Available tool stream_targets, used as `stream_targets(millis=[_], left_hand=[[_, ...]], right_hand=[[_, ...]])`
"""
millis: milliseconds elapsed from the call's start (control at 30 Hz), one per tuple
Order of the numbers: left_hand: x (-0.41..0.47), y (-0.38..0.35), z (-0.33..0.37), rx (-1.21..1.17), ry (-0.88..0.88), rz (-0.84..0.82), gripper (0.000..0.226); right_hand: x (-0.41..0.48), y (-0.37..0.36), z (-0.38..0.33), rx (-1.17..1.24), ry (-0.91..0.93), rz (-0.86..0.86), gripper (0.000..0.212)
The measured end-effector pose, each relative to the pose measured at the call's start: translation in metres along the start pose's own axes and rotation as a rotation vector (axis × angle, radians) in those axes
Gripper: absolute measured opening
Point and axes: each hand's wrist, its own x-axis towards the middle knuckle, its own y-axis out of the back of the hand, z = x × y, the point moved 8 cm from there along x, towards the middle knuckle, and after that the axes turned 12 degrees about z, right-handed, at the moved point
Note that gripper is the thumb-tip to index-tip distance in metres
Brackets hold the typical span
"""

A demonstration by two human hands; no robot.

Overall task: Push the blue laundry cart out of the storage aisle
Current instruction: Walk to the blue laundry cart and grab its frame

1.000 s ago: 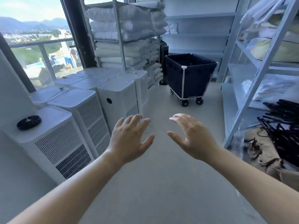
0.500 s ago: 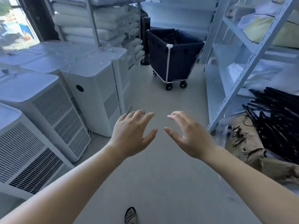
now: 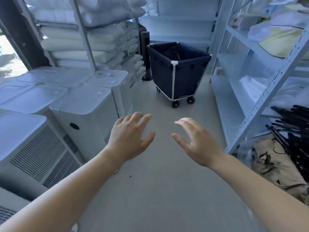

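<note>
Blue laundry cart [image 3: 161, 72]; purifier labels [image 3: 100, 93] illegible

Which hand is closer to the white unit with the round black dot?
Left. The left hand hovers just right of the white unit; the right hand is farther right, nearer the metal shelving.

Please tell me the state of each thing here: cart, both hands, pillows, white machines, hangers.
blue laundry cart: upright on its wheels, top open, no hand on it.
left hand: open, fingers spread, holding nothing.
right hand: open, holding nothing.
pillows: stacked flat in piles.
white machines: standing upright in rows.
black hangers: lying in a heap.
</note>
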Motion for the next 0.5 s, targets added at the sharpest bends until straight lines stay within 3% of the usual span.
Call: stream_targets(millis=[233,500], left_hand=[[0.139,-0.084,0.048,-0.079,-0.145,-0.007,0.055],[0.305,-0.180,0.098,-0.069,-0.240,-0.035,0.058]], right_hand=[[0.071,0.009,0.126,-0.134,-0.130,0.058,0.052],[0.204,0.009,0.259,-0.167,-0.134,0.057,0.057]])
